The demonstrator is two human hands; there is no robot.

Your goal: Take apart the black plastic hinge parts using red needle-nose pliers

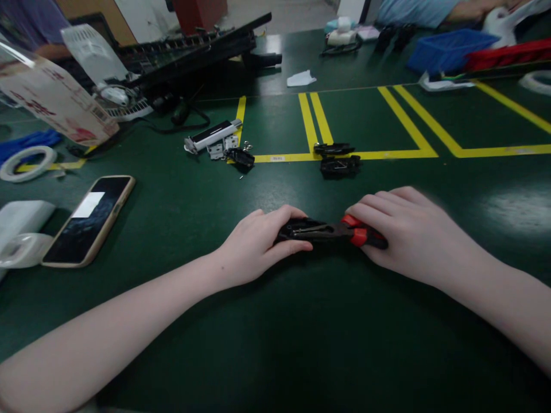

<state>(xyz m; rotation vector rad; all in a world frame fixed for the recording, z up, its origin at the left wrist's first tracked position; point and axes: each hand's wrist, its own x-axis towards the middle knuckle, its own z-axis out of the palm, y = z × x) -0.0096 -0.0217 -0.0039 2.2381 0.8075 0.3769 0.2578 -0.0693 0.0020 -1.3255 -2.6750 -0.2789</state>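
Observation:
My left hand is closed around a small black plastic part with a thin metal piece along its side. In my right hand are pliers with red and black handles, the fingers wrapped over the grips. The jaws of the pliers meet the right end of the black part; whether they bite on it I cannot tell. Both hands are low over the green table. Beyond them lie two similar black parts beside a yellow tape line.
A phone and tape rolls lie at left. Metal pieces and a black-and-white part sit ahead. Farther back are a carton, a long black frame, a blue bin and a co-worker's arm.

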